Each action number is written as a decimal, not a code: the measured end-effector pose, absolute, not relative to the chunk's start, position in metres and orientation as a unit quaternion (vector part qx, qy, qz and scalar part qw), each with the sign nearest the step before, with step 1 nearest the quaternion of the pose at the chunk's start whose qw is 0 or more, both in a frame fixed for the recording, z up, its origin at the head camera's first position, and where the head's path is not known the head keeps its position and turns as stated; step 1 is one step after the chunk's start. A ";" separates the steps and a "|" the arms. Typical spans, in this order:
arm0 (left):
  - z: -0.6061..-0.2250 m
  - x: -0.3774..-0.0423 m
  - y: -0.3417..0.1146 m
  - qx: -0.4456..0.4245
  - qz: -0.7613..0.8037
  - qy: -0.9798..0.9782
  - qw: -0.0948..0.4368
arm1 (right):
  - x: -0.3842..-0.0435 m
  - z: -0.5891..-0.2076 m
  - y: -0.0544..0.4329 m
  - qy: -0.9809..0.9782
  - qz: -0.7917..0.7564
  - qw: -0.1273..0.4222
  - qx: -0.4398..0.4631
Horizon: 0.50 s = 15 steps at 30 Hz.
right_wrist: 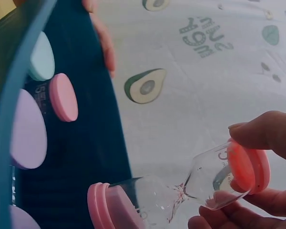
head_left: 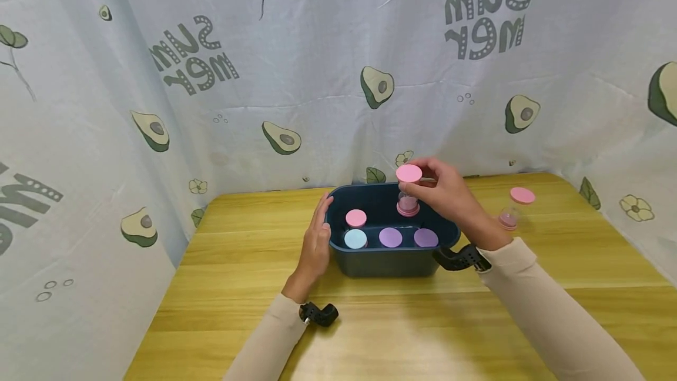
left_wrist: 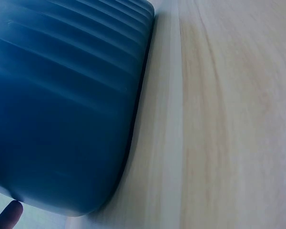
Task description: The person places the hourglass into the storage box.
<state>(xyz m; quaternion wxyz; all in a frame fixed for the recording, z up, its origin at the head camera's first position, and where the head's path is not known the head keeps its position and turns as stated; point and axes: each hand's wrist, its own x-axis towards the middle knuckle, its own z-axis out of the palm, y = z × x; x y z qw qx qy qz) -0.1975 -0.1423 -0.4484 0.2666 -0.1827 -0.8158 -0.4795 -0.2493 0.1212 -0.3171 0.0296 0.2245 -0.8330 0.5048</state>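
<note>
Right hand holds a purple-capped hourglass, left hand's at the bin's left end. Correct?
Not purple: the hourglass in the right hand has pink caps, as the right wrist view shows. The left hand is indeed at the left end of the bin.

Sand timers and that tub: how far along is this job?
If the tub is being filled, these look done: one pink timer, one blue timer and two purple timers inside. In hand is a second pink timer, held by its top in the right hand at the tub's opening. Left, it seems, is a third pink timer, on the table right of the tub.
</note>
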 end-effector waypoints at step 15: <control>-0.448 -0.197 -0.141 -0.177 -0.482 -0.815 0.270 | -0.254 -0.338 0.107 -0.844 0.482 -0.005 0.235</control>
